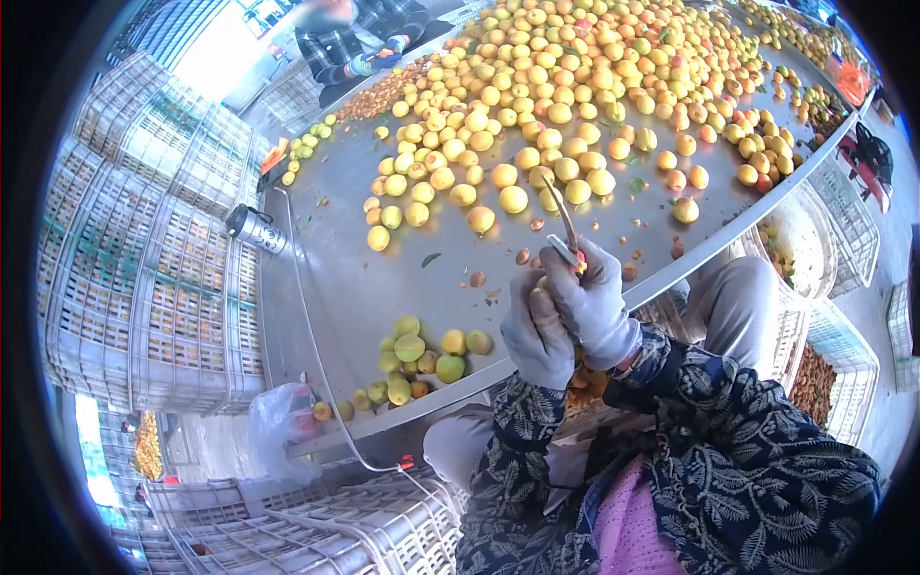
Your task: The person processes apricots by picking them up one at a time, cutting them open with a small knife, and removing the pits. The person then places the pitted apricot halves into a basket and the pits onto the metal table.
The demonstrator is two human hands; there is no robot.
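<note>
Both of my hands wear pale grey gloves and are together over the near edge of the metal table. My right hand is closed around a hand tool with a slim, curved brownish prong and a flat grey piece; a small red bit shows beside it. Against it, my left hand is closed, its fingers curled. A sliver of yellow shows between the hands, but what the left one grips is mostly hidden. Beyond them spreads a large heap of yellow-orange apricots. Loose pits and scraps lie closer in.
Greener apricots sit at the table's near left corner. A metal flask and a cord lie along the left side. Stacked plastic crates stand left; a crate of brown pits is at right. Another person works across the table.
</note>
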